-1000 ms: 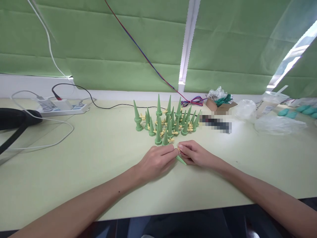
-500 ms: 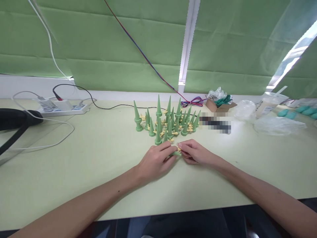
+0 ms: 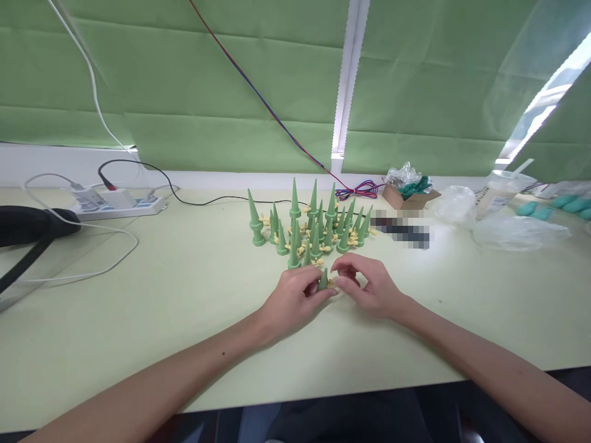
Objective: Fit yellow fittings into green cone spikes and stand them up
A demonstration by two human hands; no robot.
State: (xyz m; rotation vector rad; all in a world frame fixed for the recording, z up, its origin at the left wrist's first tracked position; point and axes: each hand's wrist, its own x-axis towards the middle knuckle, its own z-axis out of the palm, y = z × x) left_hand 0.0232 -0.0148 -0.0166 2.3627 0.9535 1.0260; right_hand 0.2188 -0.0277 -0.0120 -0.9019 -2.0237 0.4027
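My left hand (image 3: 295,298) curls around a small green cone (image 3: 323,280) that now stands upright between its fingers and thumb; its base is partly hidden. A small yellow piece (image 3: 330,282) sticks out from the cone's right side. Just to the right, my right hand (image 3: 369,286) has its thumb and forefinger curved and apart, close to the yellow piece, with nothing visible between them. Beyond both hands several green cones (image 3: 294,252) stand in a tight cluster on the table (image 3: 207,258), with yellow pieces (image 3: 325,248) attached to their sides.
A power strip (image 3: 120,209) with chargers and cables lies at the left, near a black object (image 3: 28,226). Behind the cluster is a coil of red and blue wire (image 3: 362,189). A small cardboard box (image 3: 406,198), plastic bags (image 3: 521,234) and a drink cup (image 3: 501,194) are at the right.
The cone in my left hand has turned from lying to upright. My right hand has let go of its yellow piece, and its fingers have spread apart.
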